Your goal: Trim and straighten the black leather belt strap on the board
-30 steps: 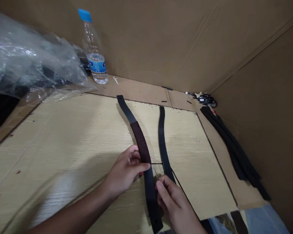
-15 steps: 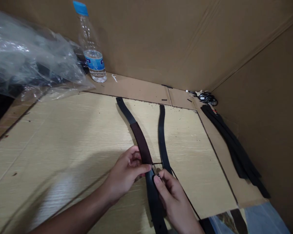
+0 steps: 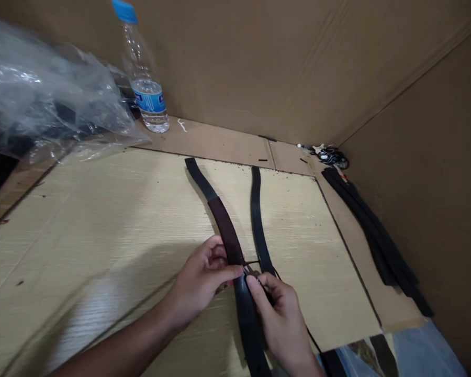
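A long black strap [image 3: 248, 319] with a dark maroon wrapped section [image 3: 225, 230] runs up the board. My left hand [image 3: 204, 280] is closed on this strap at the lower end of the maroon section, thumb on top and fingers underneath. My right hand [image 3: 280, 314] is pinched at the strap's right edge, just below the left thumb. What its fingertips hold is too small to make out. A thin dark thread [image 3: 253, 262] stretches rightward from the maroon section's lower edge. A second black strap [image 3: 257, 214] lies to the right, its lower part hidden behind my right hand.
Several black strips [image 3: 372, 235] lie along the right on cardboard, below a tangle of dark cord [image 3: 332, 156]. A water bottle [image 3: 151, 102] stands at the back left beside clear plastic wrapping [image 3: 63, 94]. Cardboard walls [image 3: 239, 63] rise behind and right of the wooden board [image 3: 113, 209].
My right hand has shifted slightly, its fingertips a little higher and closer to my left thumb. The second strap has moved slightly left. My left hand keeps its hold.
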A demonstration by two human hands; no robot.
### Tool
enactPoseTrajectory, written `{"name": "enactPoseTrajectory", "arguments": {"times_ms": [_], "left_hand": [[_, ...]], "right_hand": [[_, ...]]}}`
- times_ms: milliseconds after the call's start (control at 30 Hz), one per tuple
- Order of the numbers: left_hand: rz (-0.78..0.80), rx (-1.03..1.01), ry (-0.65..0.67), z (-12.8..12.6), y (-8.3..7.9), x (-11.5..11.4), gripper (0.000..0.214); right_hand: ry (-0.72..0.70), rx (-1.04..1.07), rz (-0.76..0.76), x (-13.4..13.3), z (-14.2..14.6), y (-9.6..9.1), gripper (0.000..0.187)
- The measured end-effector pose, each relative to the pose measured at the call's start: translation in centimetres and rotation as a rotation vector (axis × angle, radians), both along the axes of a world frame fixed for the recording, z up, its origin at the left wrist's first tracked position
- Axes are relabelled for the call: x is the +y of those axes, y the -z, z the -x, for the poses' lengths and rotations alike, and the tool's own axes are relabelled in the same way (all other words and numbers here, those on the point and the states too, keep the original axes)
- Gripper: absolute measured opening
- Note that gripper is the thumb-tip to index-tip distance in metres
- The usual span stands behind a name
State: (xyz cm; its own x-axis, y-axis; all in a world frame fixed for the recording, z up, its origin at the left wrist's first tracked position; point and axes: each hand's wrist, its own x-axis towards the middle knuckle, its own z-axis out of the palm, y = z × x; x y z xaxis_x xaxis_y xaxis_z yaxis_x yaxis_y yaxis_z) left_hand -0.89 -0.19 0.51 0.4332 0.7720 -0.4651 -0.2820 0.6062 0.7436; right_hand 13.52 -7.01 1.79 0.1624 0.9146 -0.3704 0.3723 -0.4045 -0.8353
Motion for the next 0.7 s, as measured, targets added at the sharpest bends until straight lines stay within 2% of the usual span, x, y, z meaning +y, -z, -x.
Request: {"name": "enactPoseTrajectory", "arguments": {"times_ms": [433,700], "left_hand": [[-0.033,-0.016,0.04,-0.02,0.17,-0.15,0.037],[-0.014,-0.03,0.019,-0.05,-0.01,-0.08,0.038]], "right_hand": [[-0.068,-0.097,-0.11,0.17,-0.15,-0.56,0.043],[-0.055,-0.066,-0.075,0.02,-0.29,-0.28,0.042]]}}
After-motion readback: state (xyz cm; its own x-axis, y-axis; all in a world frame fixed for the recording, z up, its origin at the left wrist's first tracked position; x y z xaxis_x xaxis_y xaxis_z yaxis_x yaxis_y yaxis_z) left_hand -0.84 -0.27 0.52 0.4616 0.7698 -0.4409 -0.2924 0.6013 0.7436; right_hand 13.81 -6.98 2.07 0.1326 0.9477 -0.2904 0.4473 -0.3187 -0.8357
